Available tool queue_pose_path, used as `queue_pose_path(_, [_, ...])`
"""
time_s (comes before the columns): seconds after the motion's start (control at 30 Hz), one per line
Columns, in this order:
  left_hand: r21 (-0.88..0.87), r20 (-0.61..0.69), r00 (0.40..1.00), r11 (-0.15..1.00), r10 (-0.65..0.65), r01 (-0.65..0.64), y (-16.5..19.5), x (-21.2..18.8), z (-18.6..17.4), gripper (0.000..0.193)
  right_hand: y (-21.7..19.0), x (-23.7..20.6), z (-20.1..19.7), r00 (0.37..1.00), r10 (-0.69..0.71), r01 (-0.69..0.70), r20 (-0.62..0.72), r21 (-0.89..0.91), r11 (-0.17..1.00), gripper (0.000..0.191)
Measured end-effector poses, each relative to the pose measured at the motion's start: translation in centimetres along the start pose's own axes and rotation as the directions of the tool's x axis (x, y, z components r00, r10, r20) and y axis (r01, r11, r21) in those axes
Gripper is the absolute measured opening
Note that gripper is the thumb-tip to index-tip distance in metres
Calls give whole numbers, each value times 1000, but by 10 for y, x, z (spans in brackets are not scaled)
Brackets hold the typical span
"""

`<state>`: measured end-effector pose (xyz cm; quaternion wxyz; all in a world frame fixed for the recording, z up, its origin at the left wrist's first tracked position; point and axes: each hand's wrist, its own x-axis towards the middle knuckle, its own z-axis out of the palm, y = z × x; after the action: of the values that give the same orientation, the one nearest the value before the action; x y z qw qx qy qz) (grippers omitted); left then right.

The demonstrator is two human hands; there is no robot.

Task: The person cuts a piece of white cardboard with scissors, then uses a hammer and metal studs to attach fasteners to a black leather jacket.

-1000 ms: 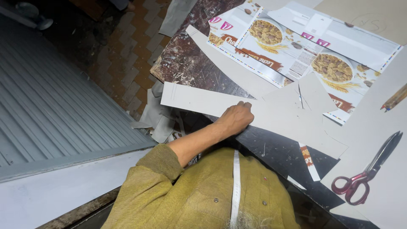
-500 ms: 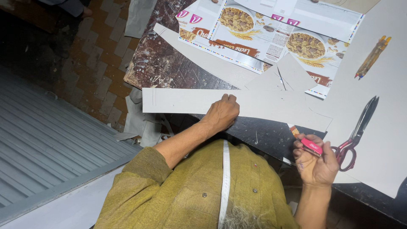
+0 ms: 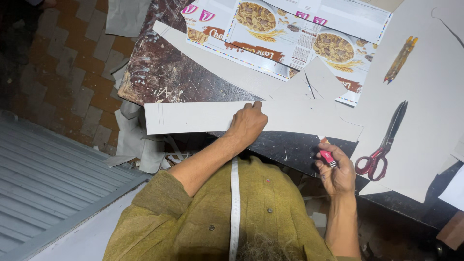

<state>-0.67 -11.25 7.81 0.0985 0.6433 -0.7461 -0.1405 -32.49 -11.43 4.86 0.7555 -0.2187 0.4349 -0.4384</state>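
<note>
2 hands are working at the near edge of the dark tabletop (image 3: 159,72). The left hand (image 3: 247,124) is pressing flat, fingers spread apart, on a long grey card strip (image 3: 193,117); the strip is lying with its long axis along the table's near edge, its left end jutting out past the table's left corner over the paved floor (image 3: 63,63). The right hand (image 3: 338,171) is curling closed around a small red-handled tool (image 3: 327,155) just off the near edge; the tool's tip is pointing up toward the strip, and its working end is too small to make out. Red-handled scissors (image 3: 384,145) are lying on a large grey card sheet (image 3: 425,96) just beside the right hand, blades pointing toward the far edge. A yellow pen (image 3: 400,59) is resting farther up that sheet. Printed food cartons (image 3: 290,38), flattened, are covering the far side, cut off at the top. A white measuring tape (image 3: 235,208) is hanging over the olive shirt (image 3: 193,227). Scraps (image 3: 140,145) are lying below the left corner.
</note>
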Motion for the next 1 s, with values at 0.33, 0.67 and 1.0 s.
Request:
queue_pose_path(0.33, [-71, -14, 1000, 997, -21, 20, -6, -7, -11, 8, -10, 2, -16, 852, -524, 182, -6, -934, 306, 44])
queue_pose_path(0.67, [-59, -72, 997, 998, 10, -14, -9, -16, -6, 14, -29, 14, -14, 860, -499, 38, -105, -963, 266, 39])
queue_pose_path(1.0, [-60, -165, 981, 992, 100, -112, -17, -34, 4, 40, -133, 118, 65, 833, -548, -12, -73, -993, 114, 35])
